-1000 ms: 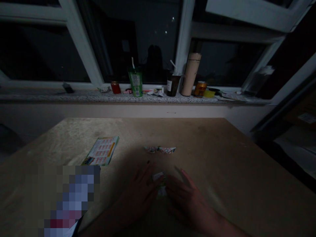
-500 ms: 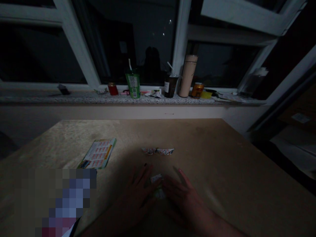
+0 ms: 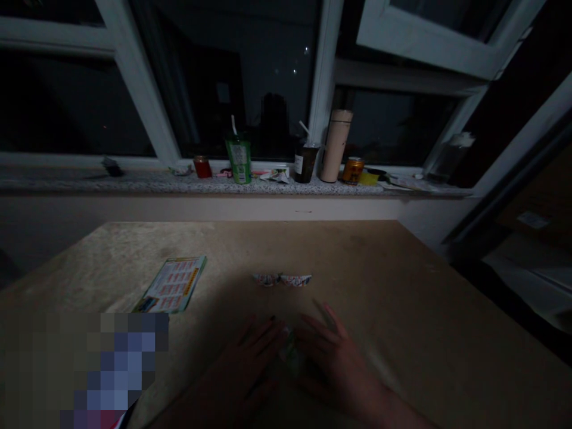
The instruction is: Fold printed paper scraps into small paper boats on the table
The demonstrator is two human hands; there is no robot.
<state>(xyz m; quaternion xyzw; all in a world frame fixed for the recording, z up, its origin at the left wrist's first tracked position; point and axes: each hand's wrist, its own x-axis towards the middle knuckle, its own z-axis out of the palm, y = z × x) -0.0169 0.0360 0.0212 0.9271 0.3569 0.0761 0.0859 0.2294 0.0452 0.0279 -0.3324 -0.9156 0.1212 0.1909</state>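
In dim light my left hand (image 3: 250, 363) and my right hand (image 3: 335, 363) rest low on a brown table (image 3: 402, 310), fingertips meeting over a small folded piece of printed paper (image 3: 290, 351). Both hands pinch or press it between them; the fingers look partly stretched. A little farther away lie two small folded paper pieces (image 3: 281, 279) side by side, apart from my hands.
A printed leaflet (image 3: 172, 285) lies to the left on the table. The stone windowsill (image 3: 134, 182) carries a green cup with straw (image 3: 238, 158), a dark cup (image 3: 305, 162), a tall beige flask (image 3: 336, 146), a red jar (image 3: 202, 167) and a can (image 3: 353, 170).
My hands have closed in over the small paper, which now shows less between the fingers. The view has tilted slightly, shifting everything down in the picture.
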